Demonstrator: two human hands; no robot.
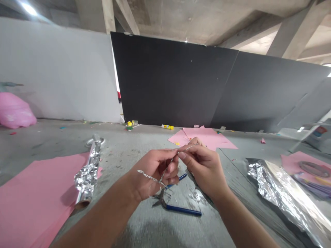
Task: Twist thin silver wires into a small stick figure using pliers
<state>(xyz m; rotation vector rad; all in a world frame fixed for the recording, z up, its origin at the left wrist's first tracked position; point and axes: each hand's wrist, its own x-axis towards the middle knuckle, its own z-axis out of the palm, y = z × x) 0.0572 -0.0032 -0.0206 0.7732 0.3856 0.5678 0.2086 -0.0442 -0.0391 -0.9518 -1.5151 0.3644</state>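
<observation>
Both of my hands meet above the middle of the grey table, pinching a thin silvery twisted wire (pixel 148 176). My left hand (pixel 152 168) is closed round the wire, and a twisted end sticks out past its palm toward the left. Thumb and finger of my right hand (pixel 204 162) pinch the wire close to the left fingertips, with a straight strand pointing up to the right. Beneath the hands lie pliers with blue handles (pixel 183 210), spread apart on the table. My left hand partly hides them.
A roll of aluminium foil (pixel 88 175) lies at left beside pink paper (pixel 38 196). More pink paper (pixel 224 139) and a yellow glue stick (pixel 167 127) are at the back. Foil sheet (pixel 284 196) and a tape roll (pixel 314 168) lie right. Dark panel (pixel 168 82) stands behind.
</observation>
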